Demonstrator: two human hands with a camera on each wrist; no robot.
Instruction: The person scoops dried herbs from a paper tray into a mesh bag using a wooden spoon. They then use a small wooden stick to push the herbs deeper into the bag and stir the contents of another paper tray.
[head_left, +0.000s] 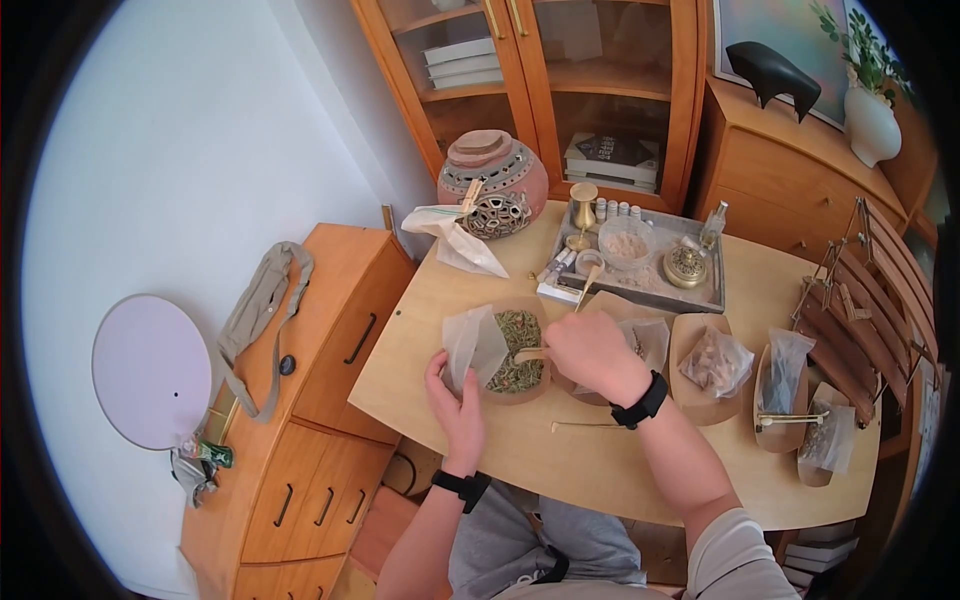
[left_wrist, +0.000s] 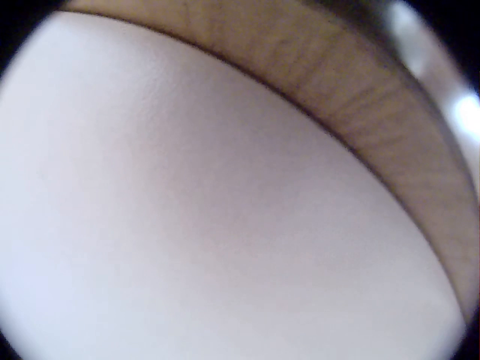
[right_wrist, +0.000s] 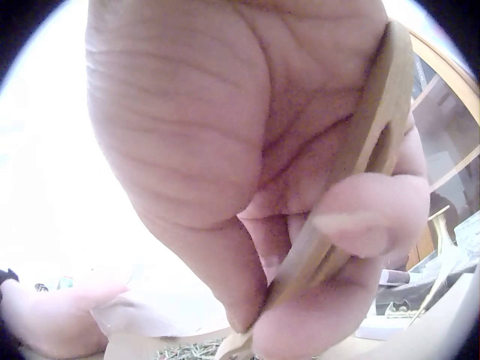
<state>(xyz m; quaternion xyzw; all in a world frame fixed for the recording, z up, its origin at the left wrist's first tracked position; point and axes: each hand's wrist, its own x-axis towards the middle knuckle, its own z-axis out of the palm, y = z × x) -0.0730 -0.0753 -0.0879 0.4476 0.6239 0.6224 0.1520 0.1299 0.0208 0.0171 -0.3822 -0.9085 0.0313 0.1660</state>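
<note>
Dried green herbs (head_left: 517, 350) fill a paper tray on the table, in the head view. My left hand (head_left: 460, 410) holds a translucent bag (head_left: 474, 345) at the tray's left side, thumb and fingers at its edge. Curled round a wooden tool, my right hand (head_left: 600, 352) is over the tray's right side, the tool's tip (head_left: 530, 354) at the herbs. In the right wrist view the right hand (right_wrist: 247, 150) grips the wooden handle (right_wrist: 367, 142). The left wrist view shows only a pale surface and a tan band, too close to identify.
Right of the herbs stand more paper trays with bags, one of them holding pinkish chunks (head_left: 715, 362). Behind is a grey tray (head_left: 650, 292) with a bowl and brass pieces. A clay pot (head_left: 492, 180) and a white bag (head_left: 455, 235) are at the back left.
</note>
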